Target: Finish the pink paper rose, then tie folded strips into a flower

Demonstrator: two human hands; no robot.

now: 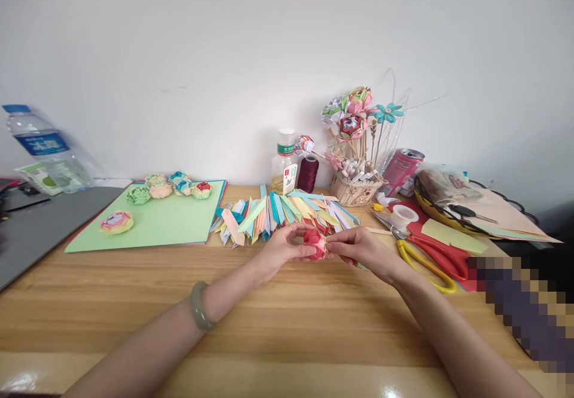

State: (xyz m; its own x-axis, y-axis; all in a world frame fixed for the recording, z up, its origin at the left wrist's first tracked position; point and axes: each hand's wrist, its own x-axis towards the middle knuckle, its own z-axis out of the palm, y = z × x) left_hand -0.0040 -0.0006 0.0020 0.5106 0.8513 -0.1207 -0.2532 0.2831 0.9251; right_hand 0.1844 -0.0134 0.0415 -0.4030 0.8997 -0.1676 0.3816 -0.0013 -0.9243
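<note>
A red and pink paper flower (pixel 315 244) is held up over the wooden table, in front of a row of folded paper strips (pixel 287 213) in many colours. My left hand (pixel 283 248) grips the flower from its left side, thumb below and fingers behind. On the flower's right edge, my right hand (pixel 356 248) pinches with thumb and forefinger. A bit of pale green paper (pixel 361 266) shows under my right hand. Several finished paper flowers (pixel 165 187) sit on a green sheet (pixel 161 224) to the left.
Red scissors (pixel 442 254) and yellow-handled scissors (pixel 426 272) lie right of my right hand, near a white tape roll (pixel 404 214). Behind stand a clear bottle (pixel 284 162), a dark red thread spool (pixel 308 174), a basket of paper flowers (pixel 354 190) and a pink can (pixel 403 168).
</note>
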